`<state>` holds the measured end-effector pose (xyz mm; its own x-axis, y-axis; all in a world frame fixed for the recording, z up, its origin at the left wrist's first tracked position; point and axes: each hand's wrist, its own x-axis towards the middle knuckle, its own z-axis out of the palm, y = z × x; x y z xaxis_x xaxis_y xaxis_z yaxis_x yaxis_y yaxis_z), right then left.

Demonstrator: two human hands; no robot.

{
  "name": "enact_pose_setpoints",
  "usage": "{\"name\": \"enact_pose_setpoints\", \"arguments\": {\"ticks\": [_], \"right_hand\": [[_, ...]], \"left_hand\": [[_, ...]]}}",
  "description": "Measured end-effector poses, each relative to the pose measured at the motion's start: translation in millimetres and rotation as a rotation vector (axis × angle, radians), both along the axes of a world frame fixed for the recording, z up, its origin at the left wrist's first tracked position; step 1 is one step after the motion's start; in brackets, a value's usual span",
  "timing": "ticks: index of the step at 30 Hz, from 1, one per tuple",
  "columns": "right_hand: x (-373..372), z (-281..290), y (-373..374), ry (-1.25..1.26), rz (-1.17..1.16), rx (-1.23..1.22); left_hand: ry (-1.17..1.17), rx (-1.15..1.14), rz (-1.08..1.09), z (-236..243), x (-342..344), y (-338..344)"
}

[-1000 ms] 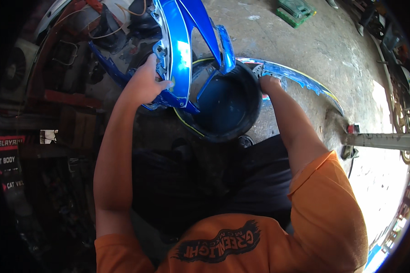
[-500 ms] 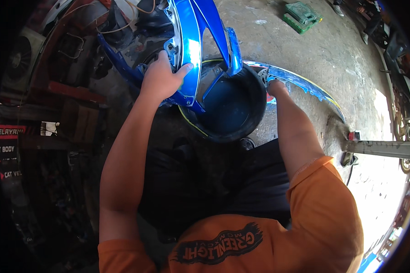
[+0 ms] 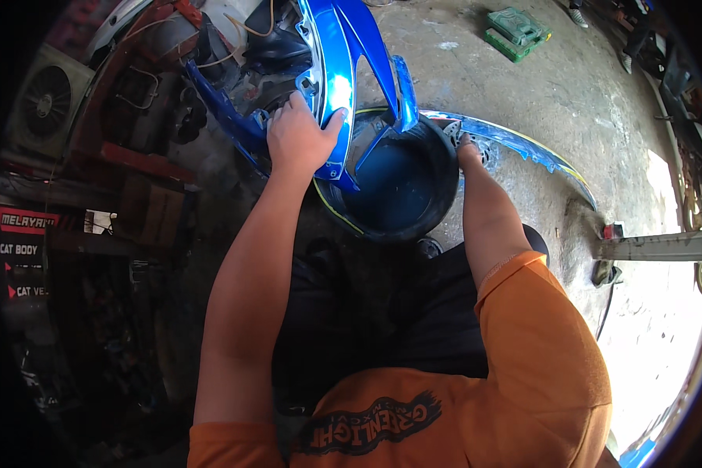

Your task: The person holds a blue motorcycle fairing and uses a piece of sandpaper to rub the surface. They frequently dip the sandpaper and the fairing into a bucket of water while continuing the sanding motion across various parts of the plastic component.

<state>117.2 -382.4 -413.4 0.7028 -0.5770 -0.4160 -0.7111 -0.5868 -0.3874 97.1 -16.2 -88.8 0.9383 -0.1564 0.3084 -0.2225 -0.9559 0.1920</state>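
Observation:
My left hand (image 3: 300, 140) is closed round the edge of a glossy blue motorcycle body panel (image 3: 339, 86), thumb on its outer face. The panel stands up over the left rim of a round black tub (image 3: 449, 191) with dark bluish liquid in it. One pointed lower end of the panel hangs over the tub opening. Just outside the tub's right rim is my right hand (image 3: 471, 156), fingers curled and partly hidden. It is beside a dark perforated piece (image 3: 487, 148) and a long curved blue panel (image 3: 522, 148) on the floor. What it grips, if anything, I cannot make out.
A green tool case (image 3: 516, 33) lies on the concrete floor at the far right. At right, a pale beam (image 3: 651, 248) juts in near a small red-and-black object (image 3: 612, 232). A fan unit (image 3: 48, 101) and dark clutter fill the left. My legs flank the tub's near side.
In the view, my left hand and the blue panel have shifted slightly right. My right hand has turned beside the tub; a reddish patch beneath it no longer shows.

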Motion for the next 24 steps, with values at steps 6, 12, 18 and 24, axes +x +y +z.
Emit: {"name": "enact_pose_setpoints", "arguments": {"ticks": [6,12,18,24], "right_hand": [[14,14,-23,0.100,0.050,0.351],[2,65,-7,-0.031,0.162,0.043],[15,116,29,-0.316,-0.199,-0.108],[55,249,60,-0.982,-0.085,0.041]], "left_hand": [[-0.021,0.005,-0.001,-10,-5,6],[0.067,-0.036,-0.032,-5,-6,3],[0.074,-0.042,0.048,-8,-5,6],[0.165,-0.162,0.049,10,-5,-1]]}}
